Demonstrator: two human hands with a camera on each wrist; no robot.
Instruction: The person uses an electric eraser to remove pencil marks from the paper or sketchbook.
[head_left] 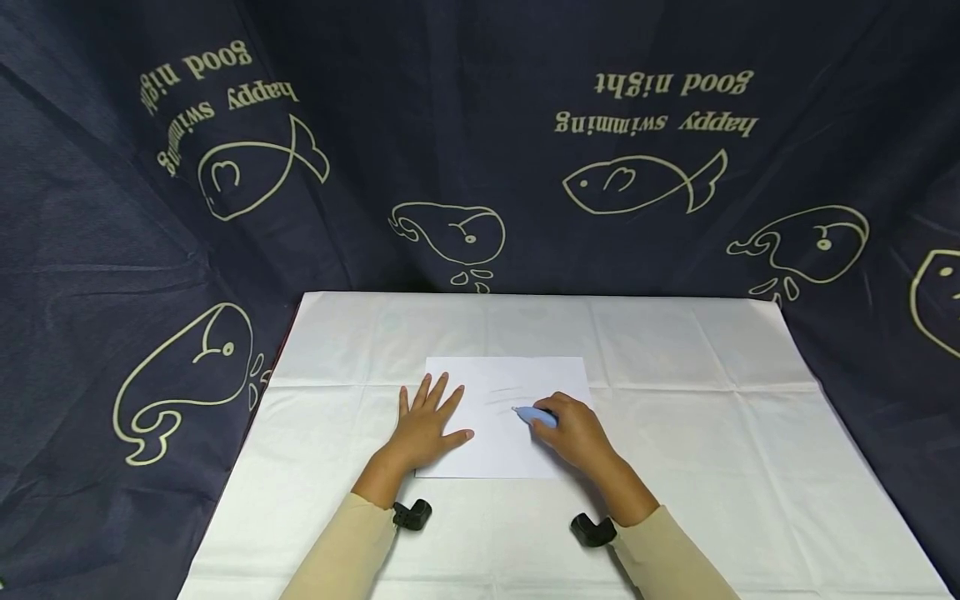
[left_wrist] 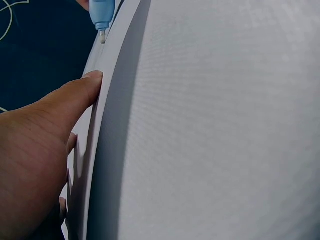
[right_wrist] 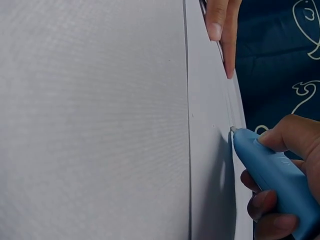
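Observation:
A sheet of white paper (head_left: pixel 487 457) lies on the cloth-covered table, with a few faint grey pencil lines (head_left: pixel 504 391) near its middle. My left hand (head_left: pixel 422 431) rests on the paper's left side, fingers spread, thumb pointing right. In my right hand (head_left: pixel 579 432) I grip a light blue electric eraser (head_left: pixel 537 417), held over the right half of the sheet. Its small pale tip points left, at or just above the paper near the lines. The right wrist view shows my thumb on the button of the eraser (right_wrist: pixel 272 175) and my other fingers curled round its body.
A white cloth with fold creases (head_left: pixel 697 467) covers the table. Behind and around it hangs a dark blue curtain (head_left: pixel 465 117) printed with fish and whales. Each wrist carries a small black camera mount (head_left: pixel 592 531).

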